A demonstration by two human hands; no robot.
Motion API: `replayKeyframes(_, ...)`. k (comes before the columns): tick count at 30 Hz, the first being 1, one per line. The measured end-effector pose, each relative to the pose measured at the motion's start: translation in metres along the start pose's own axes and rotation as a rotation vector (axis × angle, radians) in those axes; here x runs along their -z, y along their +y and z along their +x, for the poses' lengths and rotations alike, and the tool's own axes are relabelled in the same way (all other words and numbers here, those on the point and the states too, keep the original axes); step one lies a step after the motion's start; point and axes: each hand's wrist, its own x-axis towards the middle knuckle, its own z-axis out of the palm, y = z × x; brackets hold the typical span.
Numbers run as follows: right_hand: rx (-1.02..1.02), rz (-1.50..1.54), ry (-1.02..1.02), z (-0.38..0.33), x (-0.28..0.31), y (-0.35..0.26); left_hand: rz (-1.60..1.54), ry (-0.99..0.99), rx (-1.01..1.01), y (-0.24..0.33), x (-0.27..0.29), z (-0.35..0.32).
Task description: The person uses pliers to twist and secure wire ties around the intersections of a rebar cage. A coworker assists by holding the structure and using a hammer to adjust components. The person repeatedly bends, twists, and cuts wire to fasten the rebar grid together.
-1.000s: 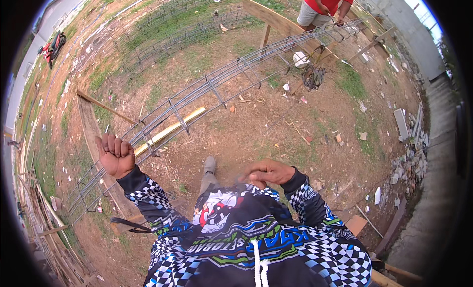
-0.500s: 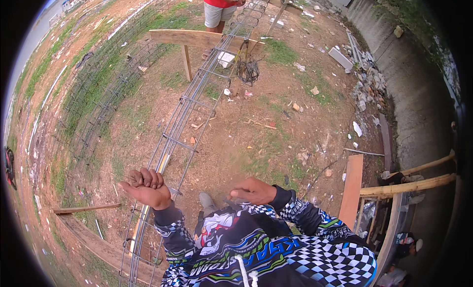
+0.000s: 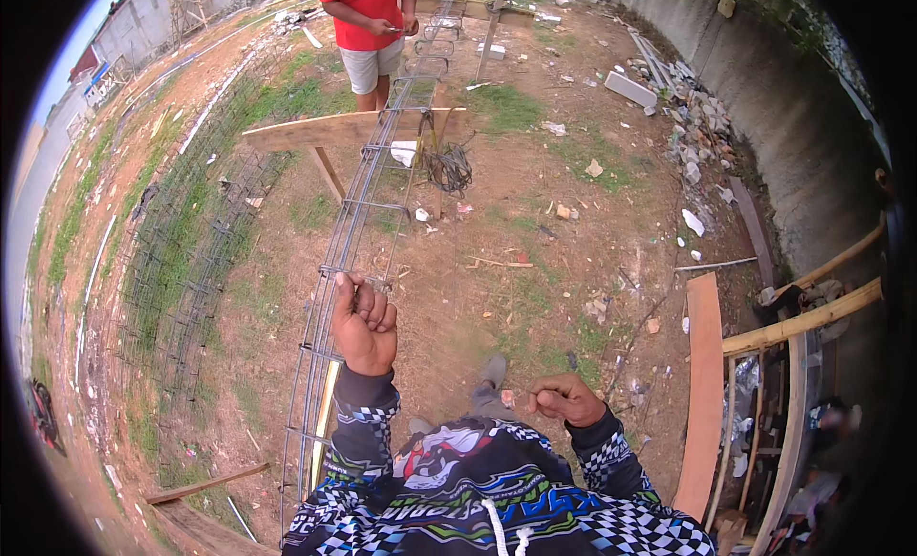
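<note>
Two bare hands (image 3: 367, 331) — one raised rebar cage (image 3: 361, 202), one wire coil (image 3: 449, 169), one co-worker (image 3: 373, 35)

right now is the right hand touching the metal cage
Apart. The head view plainly shows bare ground between the right hand and the metal cage.

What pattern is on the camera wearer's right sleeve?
The right sleeve has black and white checks behind a dark cuff; best in the head view.

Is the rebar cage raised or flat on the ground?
Raised: the cage crosses over a plank propped on a leg. Whether the left hand touches the cage, I cannot tell.
</note>
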Motion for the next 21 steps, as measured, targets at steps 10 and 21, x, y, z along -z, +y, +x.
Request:
replayKeyframes(10,0.066,-0.356,-0.075,0.025,0.131,-0.042,0.177,-0.196,0.07,-0.115,-0.081,0.114)
replayKeyframes(21,-0.313,-0.157,-0.043,0.135,0.287,-0.011,-0.032,0.033,0.075,-0.203,-0.107,0.209)
